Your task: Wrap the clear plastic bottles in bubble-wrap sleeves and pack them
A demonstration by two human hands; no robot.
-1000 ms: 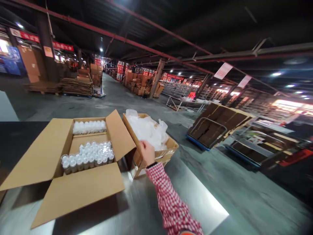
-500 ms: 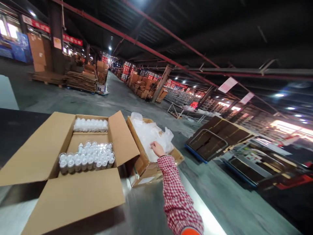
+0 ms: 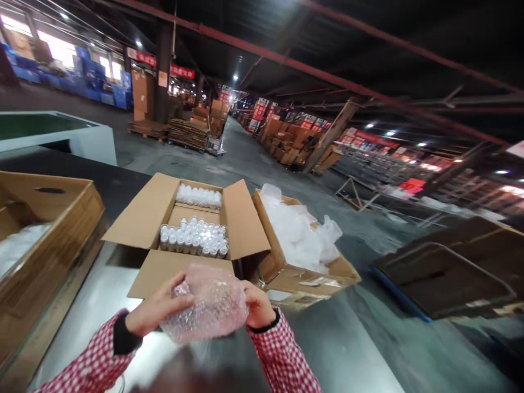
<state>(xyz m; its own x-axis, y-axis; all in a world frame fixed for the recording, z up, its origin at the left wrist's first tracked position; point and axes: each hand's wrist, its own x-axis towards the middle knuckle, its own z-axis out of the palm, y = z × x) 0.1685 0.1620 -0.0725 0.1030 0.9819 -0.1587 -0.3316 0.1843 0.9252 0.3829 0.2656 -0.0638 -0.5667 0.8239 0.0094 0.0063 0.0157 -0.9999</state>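
Observation:
A pinkish, see-through sheet of bubble wrap [image 3: 213, 308] is held between both hands above the metal table. My left hand [image 3: 161, 305] grips its left side with thumb and fingers. On its right edge, my right hand [image 3: 258, 304] is closed, fingers partly hidden behind the plastic. Just beyond stands an open cardboard box [image 3: 200, 215] with its flaps spread. Inside it, clear bottles with white caps [image 3: 194, 237] stand in a block towards the front, and a row of white-capped bottles [image 3: 198, 195] lines the back.
A second carton [image 3: 282, 278] to the right holds white plastic bags [image 3: 295, 234]. At left, a brown box [image 3: 77, 229] contains white items. The metal tabletop [image 3: 327, 349] runs under the boxes. Stacked flat cardboard [image 3: 462, 262] rests on a trolley at right.
My right hand has left the carton of plastic bags and is now in front of the box with the bubble wrap. My left hand has come into view. The view has swung left.

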